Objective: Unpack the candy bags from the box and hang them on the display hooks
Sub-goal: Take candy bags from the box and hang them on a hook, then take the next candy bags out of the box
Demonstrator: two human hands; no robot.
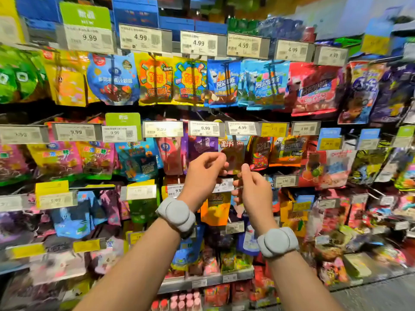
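Both of my hands are raised in front of the candy display wall. My left hand (205, 171) has its fingers curled and pinches the left edge of a dark red candy bag (233, 157) hanging under the 4.99 tag. My right hand (251, 189) pinches the lower right part of the same bag, thumb up. The bag's top reaches up behind the price tag (241, 127), so its hook is hidden. Grey bands sit on both wrists. No box is in view.
Rows of hanging candy bags fill the wall, each row under price tags. A purple bag (202, 147) hangs just left of the held bag, a rainbow-print bag (259, 153) just right. A bottom shelf (208, 280) holds more packs. Grey floor (381, 295) at lower right.
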